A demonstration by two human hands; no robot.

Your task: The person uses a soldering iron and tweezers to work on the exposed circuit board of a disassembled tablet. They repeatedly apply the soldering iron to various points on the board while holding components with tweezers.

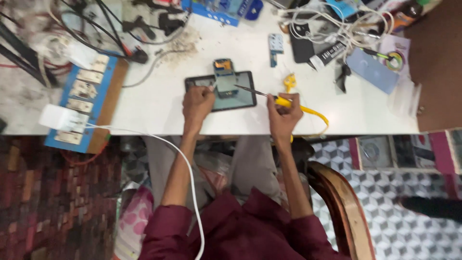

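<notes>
While pinning down the dark tablet [220,92] mid-frame, left hand [197,103] sits closed at its left edge, probably steadying the small phone board [224,77] on top. Right hand [284,113] clamped on yellow-handled tool [269,96], tip angled toward board.

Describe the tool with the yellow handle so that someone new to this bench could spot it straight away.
Start at the white table and find the dark tablet-like slab near its front edge, between the person's two hands. The soldering iron is in the right hand, its thin dark tip reaching over the slab. Unlike the white cables around it, its handle and cord are bright yellow.
</notes>
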